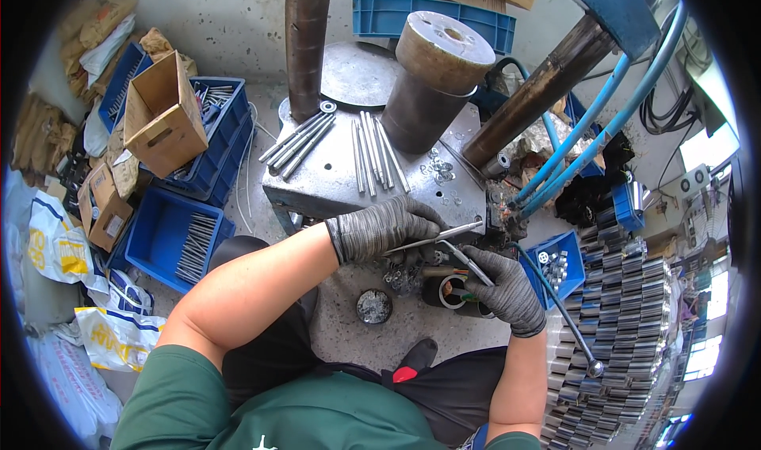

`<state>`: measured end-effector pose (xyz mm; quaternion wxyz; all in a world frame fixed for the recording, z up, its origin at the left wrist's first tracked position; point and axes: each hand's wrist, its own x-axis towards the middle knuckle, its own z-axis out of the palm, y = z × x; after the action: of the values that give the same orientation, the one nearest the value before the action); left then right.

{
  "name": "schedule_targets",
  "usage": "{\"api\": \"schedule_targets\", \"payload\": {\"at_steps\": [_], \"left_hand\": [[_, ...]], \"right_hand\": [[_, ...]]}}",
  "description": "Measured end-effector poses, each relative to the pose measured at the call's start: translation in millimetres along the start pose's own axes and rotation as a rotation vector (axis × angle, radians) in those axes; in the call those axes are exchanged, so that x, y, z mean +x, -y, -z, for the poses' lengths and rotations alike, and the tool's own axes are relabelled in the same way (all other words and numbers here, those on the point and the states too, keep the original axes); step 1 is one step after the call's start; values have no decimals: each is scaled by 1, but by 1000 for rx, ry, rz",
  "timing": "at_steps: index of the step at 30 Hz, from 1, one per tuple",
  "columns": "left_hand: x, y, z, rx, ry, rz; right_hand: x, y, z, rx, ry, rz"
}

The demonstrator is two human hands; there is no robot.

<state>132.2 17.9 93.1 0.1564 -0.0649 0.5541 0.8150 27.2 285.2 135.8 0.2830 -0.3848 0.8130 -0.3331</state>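
Observation:
My left hand (388, 230), in a grey knit glove, is closed around a slim steel rod (460, 230) just in front of the press table's edge. The rod's far end points right. My right hand (505, 290), gloved alike, grips a thin silver tool (468, 264) whose tip comes close to the rod; whether they touch, I cannot tell. Its exact kind is unclear. On the steel table (333, 182) lie two groups of similar rods, one at the left (298, 145) and one in the middle (379, 153). Small metal rings (440, 171) are scattered right of them.
A heavy press cylinder (444, 70) stands between two steel columns (306, 46). Blue hoses (590, 133) run at the right, above a blue bin of small parts (559, 266). Stacked metal pieces (610, 323) fill the right side. Blue crates (170, 240) stand left; a round tin (373, 306) sits below.

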Motion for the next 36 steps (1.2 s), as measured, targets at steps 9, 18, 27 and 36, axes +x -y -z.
{"api": "schedule_targets", "payload": {"at_steps": [9,18,27,36], "left_hand": [[1,5,2,-221,121,19],[0,2,2,-223,112,64],[2,0,7,-395,129,42],[3,-2,9,-382,18,-67]], "right_hand": [[-2,1,1,16,16,9],[-2,1,1,19,17,5],[4,3,-16,-293,-122,193],[-13,2,-10,887,231,-49]]}}
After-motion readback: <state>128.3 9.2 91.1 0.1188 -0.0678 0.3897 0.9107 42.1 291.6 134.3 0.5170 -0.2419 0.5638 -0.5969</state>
